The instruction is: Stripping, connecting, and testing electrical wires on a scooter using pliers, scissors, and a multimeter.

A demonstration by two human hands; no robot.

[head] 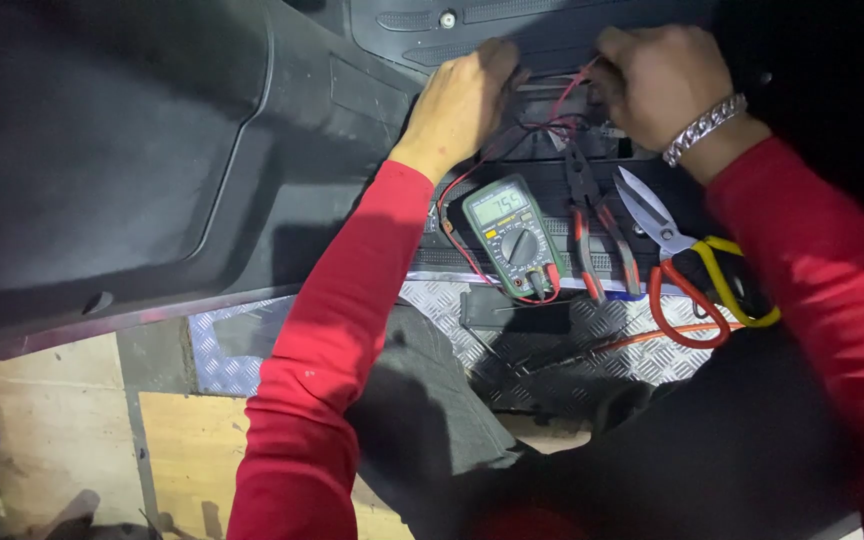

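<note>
My left hand (462,105) is curled with its fingers together, tucked down over the far edge of a dark recess in the black scooter floor panel (252,150); whether they pinch anything I cannot tell, since the tips are hidden. My right hand (657,80) sits just to the right, at the same depth, fingers closed on the red and black test leads (562,110) where they enter the recess. The leads run between my two hands, then trail near and left toward the green multimeter (512,235), which lies on the panel just near my left wrist, long axis running near to far, display lit. The right hand is nearer to the lead ends. Right of the meter lie red-handled pliers (592,225) and snips (667,260) with red and yellow handles, on chequered metal plate (642,350).
</note>
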